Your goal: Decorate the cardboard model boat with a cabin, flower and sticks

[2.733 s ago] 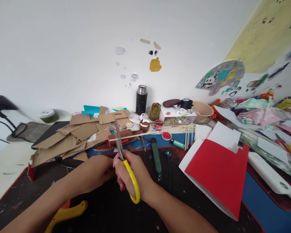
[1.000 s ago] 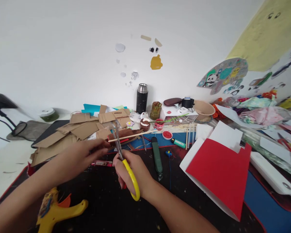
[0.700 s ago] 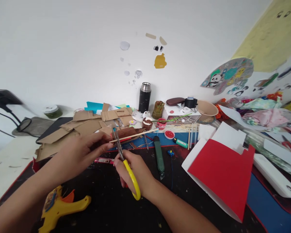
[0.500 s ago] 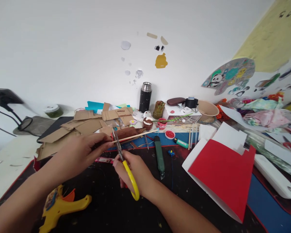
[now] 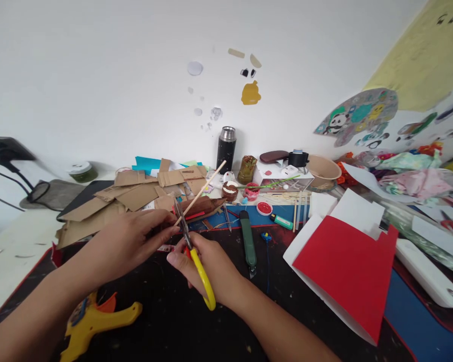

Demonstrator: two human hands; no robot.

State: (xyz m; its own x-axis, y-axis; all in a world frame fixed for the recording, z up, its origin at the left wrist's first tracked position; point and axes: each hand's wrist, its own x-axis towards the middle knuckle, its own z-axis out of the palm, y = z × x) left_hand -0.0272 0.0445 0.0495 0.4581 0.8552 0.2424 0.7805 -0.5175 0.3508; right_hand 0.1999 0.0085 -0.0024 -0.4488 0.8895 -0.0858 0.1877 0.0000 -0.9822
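Observation:
My left hand (image 5: 136, 239) pinches the near end of a thin wooden stick (image 5: 204, 188), which slants up and away to the right. In my right hand (image 5: 207, 266) is a pair of scissors (image 5: 202, 279) with yellow handles. Their blades cross the stick close to my left fingertips; whether they bite into it is hard to tell. A brown boat-like piece (image 5: 202, 206) lies just behind the blades. Right of my right hand rests a dark green utility knife (image 5: 248, 239) on the black mat.
A yellow glue gun (image 5: 98, 324) lies front left. Cardboard scraps (image 5: 139, 196) pile up behind my left hand. A black flask (image 5: 226, 151) stands by the wall. Folded red card (image 5: 347, 266) covers the mat's right side. A red paint lid (image 5: 264, 208) and green lighter (image 5: 282, 222) lie between.
The stick's far end has swung up and to the left, so it stands steeper. My right thumb has shifted left at the scissors; both hands otherwise stay about where they were.

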